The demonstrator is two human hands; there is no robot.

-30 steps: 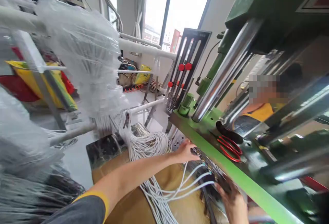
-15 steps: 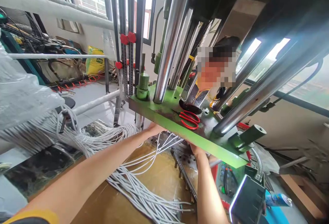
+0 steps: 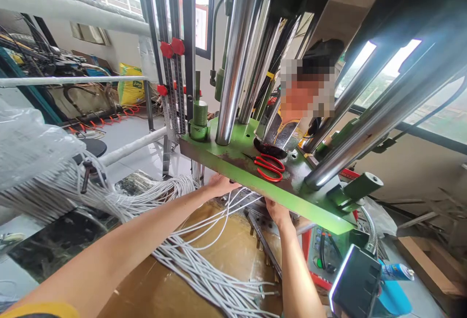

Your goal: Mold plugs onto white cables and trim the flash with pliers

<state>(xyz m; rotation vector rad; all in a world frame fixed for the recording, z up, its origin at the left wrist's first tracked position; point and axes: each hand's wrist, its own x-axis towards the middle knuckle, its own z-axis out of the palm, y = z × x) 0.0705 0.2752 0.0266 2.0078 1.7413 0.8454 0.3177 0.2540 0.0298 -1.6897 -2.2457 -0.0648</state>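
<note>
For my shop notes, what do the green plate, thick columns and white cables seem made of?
The green plate looks like painted steel: rust-brown patches show through. The columns look like chromed steel, given their mirror shine. The white cables seem plastic-sheathed, matte and flexible.

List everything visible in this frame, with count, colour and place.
plate: one, green, centre
columns: several, chrome, on the plate
scissors: one pair, red, on the plate
cables: many, white, lower centre, over the board
board: one, brown, under the cables
bag: one, yellow, by the far wall
stool: one, black, left
co-worker: one, behind the columns
left hand: one, below the plate's edge
right hand: one, below the plate's edge
</note>
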